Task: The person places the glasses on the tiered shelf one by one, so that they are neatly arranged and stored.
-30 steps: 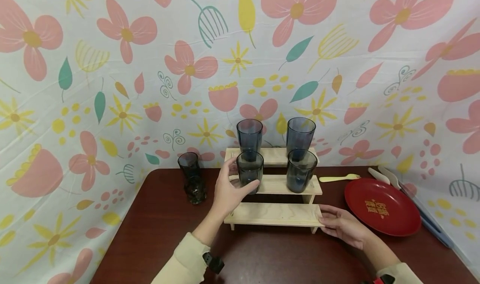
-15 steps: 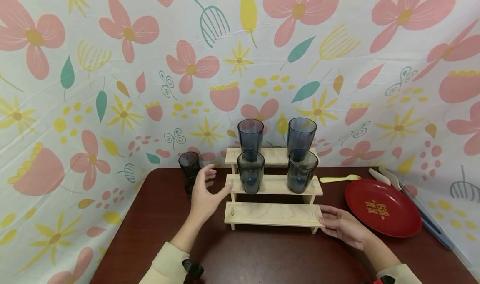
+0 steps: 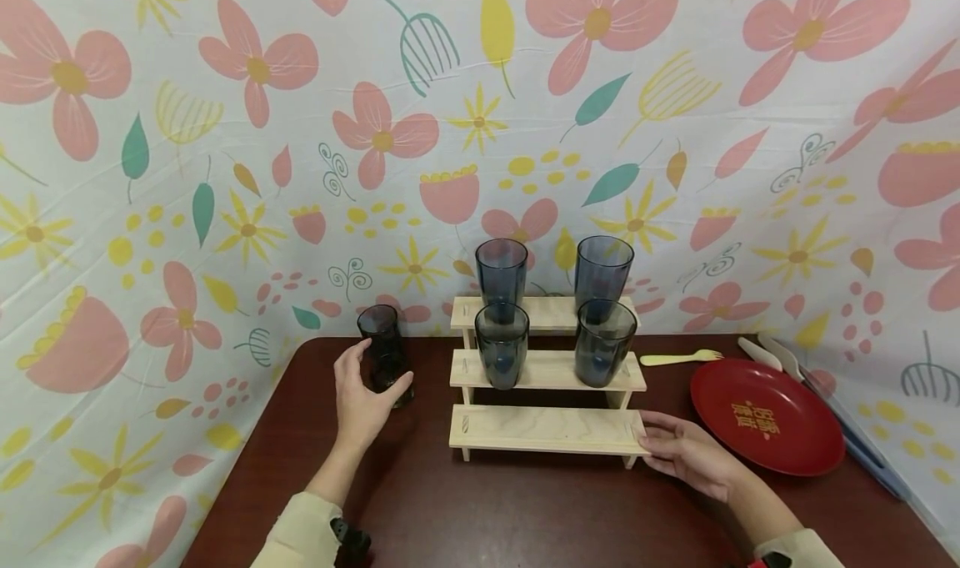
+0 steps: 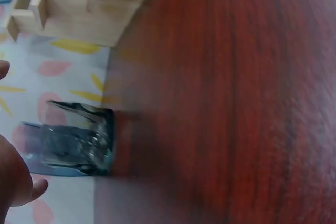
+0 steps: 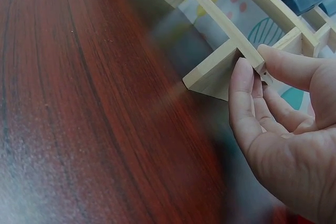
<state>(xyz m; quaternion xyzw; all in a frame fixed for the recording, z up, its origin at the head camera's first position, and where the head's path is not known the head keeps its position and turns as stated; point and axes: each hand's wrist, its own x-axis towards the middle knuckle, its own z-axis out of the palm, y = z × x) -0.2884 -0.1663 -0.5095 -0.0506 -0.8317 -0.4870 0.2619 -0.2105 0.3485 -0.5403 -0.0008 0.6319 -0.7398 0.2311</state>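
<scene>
The table (image 3: 562,510) looks like grained red-brown wood with a glossy sheen. The 3-tier rack (image 3: 547,428) is pale, smooth, matt wood. Its 4 tinted tumblers (image 3: 603,351) look like smooth, shiny, see-through glass, as does the darker glassware (image 3: 380,334) near the table's back left corner. By the right edge, the red plate (image 3: 810,434) is glossy and plastic-looking; the yellow fork (image 3: 675,358) along the back edge looks like smooth plastic. Beyond that edge, the floral sheet (image 3: 300,176) is creased, matt cloth.
</scene>
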